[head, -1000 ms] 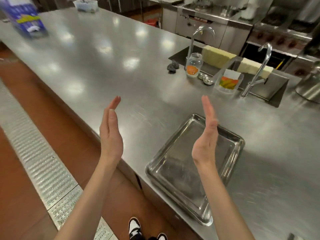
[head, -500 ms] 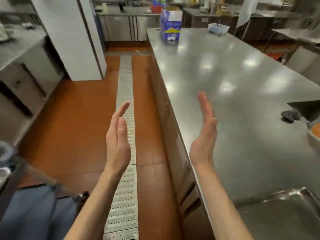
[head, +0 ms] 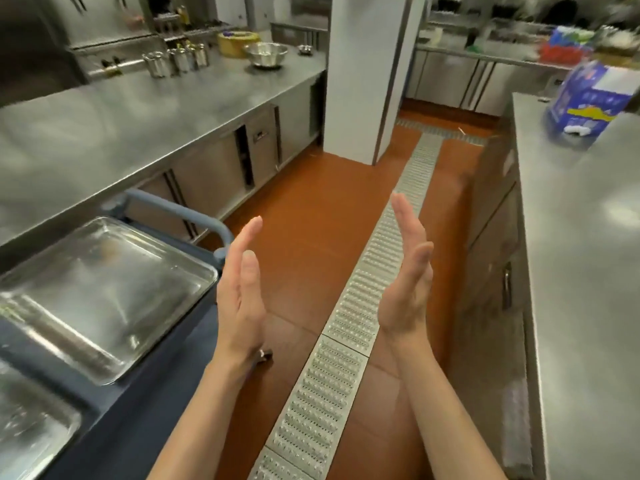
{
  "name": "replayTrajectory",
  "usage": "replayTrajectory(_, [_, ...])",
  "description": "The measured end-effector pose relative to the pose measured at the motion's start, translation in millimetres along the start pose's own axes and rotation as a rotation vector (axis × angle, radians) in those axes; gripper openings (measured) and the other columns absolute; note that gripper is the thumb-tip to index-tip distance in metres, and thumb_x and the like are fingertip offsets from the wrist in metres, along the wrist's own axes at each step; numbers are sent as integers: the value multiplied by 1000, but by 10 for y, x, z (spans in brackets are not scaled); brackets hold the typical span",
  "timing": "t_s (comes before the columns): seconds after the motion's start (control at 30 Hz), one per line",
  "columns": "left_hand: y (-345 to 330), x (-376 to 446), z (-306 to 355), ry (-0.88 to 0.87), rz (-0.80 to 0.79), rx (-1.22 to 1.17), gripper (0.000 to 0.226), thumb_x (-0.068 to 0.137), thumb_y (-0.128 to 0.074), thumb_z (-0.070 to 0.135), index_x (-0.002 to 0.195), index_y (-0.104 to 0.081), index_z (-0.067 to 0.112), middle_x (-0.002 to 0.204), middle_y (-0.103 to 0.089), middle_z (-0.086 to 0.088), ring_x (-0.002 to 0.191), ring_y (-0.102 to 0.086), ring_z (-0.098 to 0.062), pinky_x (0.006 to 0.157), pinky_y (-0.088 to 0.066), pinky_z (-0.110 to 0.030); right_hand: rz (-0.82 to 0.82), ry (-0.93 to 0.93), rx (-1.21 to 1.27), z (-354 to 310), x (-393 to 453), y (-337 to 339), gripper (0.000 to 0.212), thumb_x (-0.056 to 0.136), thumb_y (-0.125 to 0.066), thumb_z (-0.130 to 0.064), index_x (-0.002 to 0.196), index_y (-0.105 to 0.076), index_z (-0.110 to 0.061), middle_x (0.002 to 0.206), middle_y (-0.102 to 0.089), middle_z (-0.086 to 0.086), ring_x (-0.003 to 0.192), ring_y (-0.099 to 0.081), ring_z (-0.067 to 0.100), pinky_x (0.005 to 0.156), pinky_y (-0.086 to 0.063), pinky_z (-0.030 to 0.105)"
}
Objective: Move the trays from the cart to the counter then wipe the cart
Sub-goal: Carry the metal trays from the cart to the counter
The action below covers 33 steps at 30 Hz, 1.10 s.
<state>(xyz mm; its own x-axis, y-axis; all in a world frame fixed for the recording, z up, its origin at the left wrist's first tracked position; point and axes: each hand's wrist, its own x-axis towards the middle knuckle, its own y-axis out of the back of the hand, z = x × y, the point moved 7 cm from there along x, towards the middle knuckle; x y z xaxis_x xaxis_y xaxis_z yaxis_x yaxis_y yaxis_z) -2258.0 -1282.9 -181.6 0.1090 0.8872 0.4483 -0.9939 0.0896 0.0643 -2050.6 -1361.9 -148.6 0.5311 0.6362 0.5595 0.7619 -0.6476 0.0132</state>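
Note:
A blue-grey cart (head: 162, 403) stands at the lower left with a rounded handle (head: 180, 209). On its top lies a shiny steel tray (head: 100, 296), and the corner of a second steel tray (head: 31, 431) shows at the bottom left edge. My left hand (head: 240, 292) and my right hand (head: 405, 275) hover palms facing each other above the floor, fingers straight, holding nothing. The left hand is just right of the nearer tray's corner. The steel counter (head: 588, 271) runs along the right.
A second long steel counter (head: 138, 112) with cabinets runs behind the cart, bearing canisters and a metal bowl (head: 266, 54). A white pillar (head: 363, 74) stands ahead. A metal drain grate (head: 349, 327) crosses the orange floor. A blue box (head: 588, 98) sits on the right counter.
The view has swung left from the counter with its set-down tray to the aisle and the cart. Both hands stayed raised, empty and palms facing.

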Motion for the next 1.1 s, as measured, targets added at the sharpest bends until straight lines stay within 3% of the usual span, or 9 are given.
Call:
replayTrajectory(0.13, [693, 116, -168, 21, 168, 97, 56, 111, -25, 43, 156, -47, 17, 159, -52, 7, 151, -41, -10, 127, -31, -43, -151, 17, 103, 48, 110, -800, 89, 102, -10, -71, 155, -42, -6, 160, -47, -1, 153, -36, 13, 126, -25, 31])
replayTrajectory(0.27, [1266, 89, -282, 63, 292, 171, 53, 113, -25, 39, 156, -46, 16, 159, -50, 8, 152, -40, -9, 126, -31, -36, -302, -10, 203, 84, 112, -1519, 87, 103, -9, -69, 156, -41, -7, 161, -46, -3, 153, -35, 10, 125, -24, 25])
replayTrajectory(0.37, [1622, 59, -329, 73, 406, 228, 58, 111, -26, 47, 156, -46, 16, 159, -51, 7, 152, -40, -11, 127, -30, -33, -431, -39, 282, 113, 71, -2035, 85, 103, -10, -69, 157, -41, -10, 161, -46, -8, 152, -35, 6, 121, -24, 17])
replayTrajectory(0.57, [2221, -95, -368, 103, 655, 325, 67, 108, -29, 63, 155, -48, 19, 158, -52, 9, 153, -40, -11, 127, -29, -36, -651, -115, 448, 200, -122, -2974, 84, 103, -15, -71, 157, -42, -13, 161, -46, -7, 152, -35, 7, 123, -27, 22])
replayTrajectory(0.7, [2584, -275, -329, 145, 791, 403, 57, 111, -28, 47, 156, -46, 18, 159, -51, 9, 152, -40, -9, 126, -30, -30, -819, -194, 518, 172, -381, -3506, 65, 107, -15, -53, 158, -40, -21, 161, -44, -14, 152, -34, 5, 128, -25, 36])
replayTrajectory(0.8, [2855, -514, -238, 169, 892, 465, 50, 113, -28, 35, 156, -46, 16, 159, -51, 10, 152, -39, -8, 125, -31, -28, -905, -176, 552, 31, -618, -3836, 63, 107, -13, -47, 158, -41, -21, 161, -44, -14, 152, -34, 4, 127, -24, 28])
replayTrajectory(0.97, [3297, -922, -136, 205, 1034, 534, 50, 112, -29, 33, 155, -47, 16, 158, -51, 11, 150, -40, -2, 118, -31, -13, -1040, -159, 590, -198, -1076, -4279, 62, 109, -14, -46, 158, -40, -18, 160, -44, -16, 151, -34, -1, 122, -24, 15])
replayTrajectory(1.1, [3712, -1243, -227, 234, 1108, 549, 50, 112, -28, 37, 156, -47, 19, 158, -51, 14, 151, -39, -4, 123, -30, -22, -1114, -159, 595, -308, -1488, -4582, 60, 109, -17, -44, 159, -40, -17, 162, -44, -13, 151, -33, 0, 122, -23, 15])
